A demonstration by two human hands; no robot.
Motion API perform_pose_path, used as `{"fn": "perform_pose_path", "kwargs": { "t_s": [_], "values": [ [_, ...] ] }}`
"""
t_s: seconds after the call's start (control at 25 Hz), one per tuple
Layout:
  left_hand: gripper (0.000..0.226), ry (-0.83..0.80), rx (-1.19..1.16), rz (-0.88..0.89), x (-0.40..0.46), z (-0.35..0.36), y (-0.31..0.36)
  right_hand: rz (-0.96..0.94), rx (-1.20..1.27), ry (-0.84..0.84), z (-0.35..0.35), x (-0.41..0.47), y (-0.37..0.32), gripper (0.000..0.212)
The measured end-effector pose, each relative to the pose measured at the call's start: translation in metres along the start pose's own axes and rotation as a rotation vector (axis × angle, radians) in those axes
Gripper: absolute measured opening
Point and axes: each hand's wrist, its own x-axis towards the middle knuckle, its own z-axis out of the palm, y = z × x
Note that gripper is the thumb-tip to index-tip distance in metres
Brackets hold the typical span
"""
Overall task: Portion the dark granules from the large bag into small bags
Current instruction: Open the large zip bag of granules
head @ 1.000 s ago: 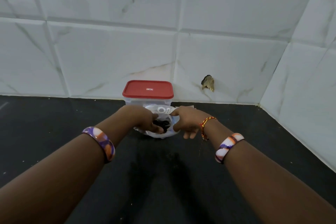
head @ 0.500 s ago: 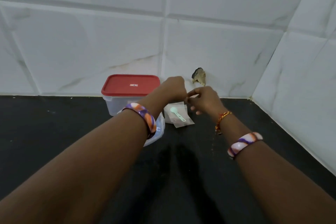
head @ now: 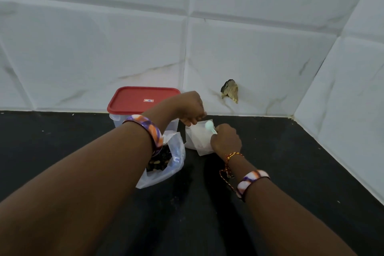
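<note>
The large clear bag (head: pixel 174 162) lies open on the black counter (head: pixel 291 162), with dark granules (head: pixel 160 160) showing under my left wrist. Right of it lies a stack of small clear bags (head: pixel 197 137). My left hand (head: pixel 190 109) pinches the far top edge of the small bags. My right hand (head: pixel 225 141) grips the handle of a small pale green spoon (head: pixel 209 125), whose bowl points up and left over the small bags. The spoon's bowl looks empty.
A clear box with a red lid (head: pixel 143 100) stands against the tiled wall behind the large bag. A chipped hole (head: pixel 229 90) marks the wall tile. The side wall (head: pixel 353 120) closes in on the right.
Both hands left the large bag and moved right to the small bags. The spoon that lay on them is now held in my right hand, and my left hand holds their top edge.
</note>
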Motion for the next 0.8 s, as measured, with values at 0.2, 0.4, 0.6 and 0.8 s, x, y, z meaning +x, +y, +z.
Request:
{"fn": "perform_pose_path", "kwargs": {
  "t_s": [0.2,0.4,0.6,0.8],
  "values": [
    [0.028,0.356,0.005,0.143,-0.024,-0.014,0.007,-0.199,0.370,0.206,-0.040,-0.006,0.000,0.020],
    [0.025,0.193,-0.407,-0.036,-0.053,-0.028,0.023,-0.345,0.454,0.279,-0.080,-0.026,-0.016,0.028],
    [0.027,0.137,-0.613,0.008,-0.089,-0.036,0.035,-0.441,0.378,0.259,-0.101,-0.044,-0.028,0.028],
    [0.016,0.187,-0.595,-0.032,-0.110,-0.042,0.045,-0.477,0.385,0.277,-0.120,-0.059,-0.031,0.029]
  ]
}}
